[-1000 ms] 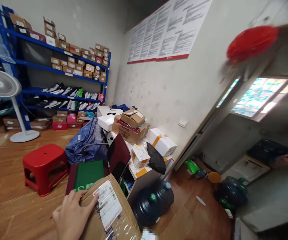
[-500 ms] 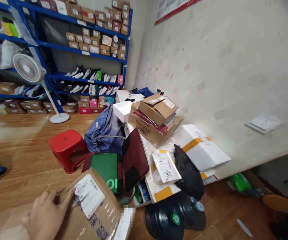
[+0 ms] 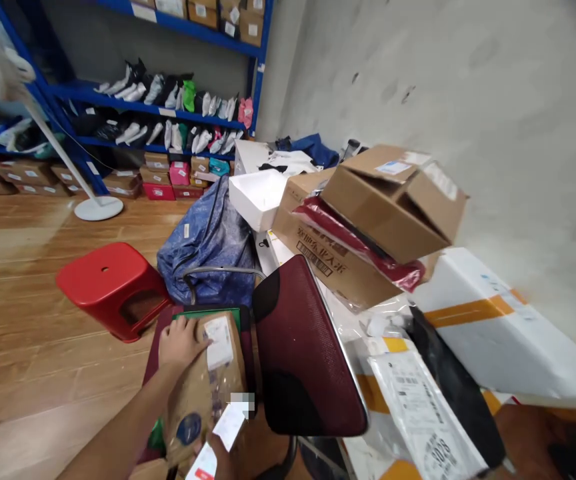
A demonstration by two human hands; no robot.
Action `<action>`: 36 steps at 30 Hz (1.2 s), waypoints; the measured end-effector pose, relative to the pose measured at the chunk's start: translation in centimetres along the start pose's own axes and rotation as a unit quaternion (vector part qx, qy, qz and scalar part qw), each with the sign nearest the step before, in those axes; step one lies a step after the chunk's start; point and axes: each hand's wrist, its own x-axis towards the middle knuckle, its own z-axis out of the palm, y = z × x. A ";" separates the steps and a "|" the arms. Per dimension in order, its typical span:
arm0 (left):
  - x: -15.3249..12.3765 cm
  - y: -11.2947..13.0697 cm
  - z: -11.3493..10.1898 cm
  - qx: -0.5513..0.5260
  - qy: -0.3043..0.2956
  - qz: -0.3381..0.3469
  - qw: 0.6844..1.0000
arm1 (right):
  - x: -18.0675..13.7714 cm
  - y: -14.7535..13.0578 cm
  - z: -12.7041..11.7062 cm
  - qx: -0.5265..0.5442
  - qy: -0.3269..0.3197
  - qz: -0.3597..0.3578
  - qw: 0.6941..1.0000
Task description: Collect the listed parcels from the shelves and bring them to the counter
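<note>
A taped brown cardboard box with a white shipping label lies tilted over the seat of a maroon mesh office chair, on top of a flat green item. My left hand grips the box's far end, fingers over the edge and thumb beside the label. Only part of my right hand shows at the bottom edge. It grips the box's near end, with a white paper slip against it.
A red plastic stool and a blue bag stand left of the chair on the wooden floor. Cardboard boxes and white parcels are piled along the wall at right. Blue shelves with shoes and a standing fan are behind.
The view has dropped and moved closer to the chair. The box has gone from held in front of me down onto the chair seat, with my left hand still on it. My right hand has come into view.
</note>
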 end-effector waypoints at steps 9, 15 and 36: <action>2.9 1.4 1.8 -0.175 -0.025 0.033 0.984 | -0.9 -6.1 -2.5 0.155 -0.005 0.049 0.987; -7.5 5.9 -3.6 -0.464 -0.128 0.085 0.872 | -4.6 -13.3 -1.2 0.143 -0.120 -0.005 0.982; -13.7 7.6 -9.5 -0.615 -0.184 -0.077 0.763 | -9.5 -17.3 0.1 -0.004 -0.152 -0.034 0.988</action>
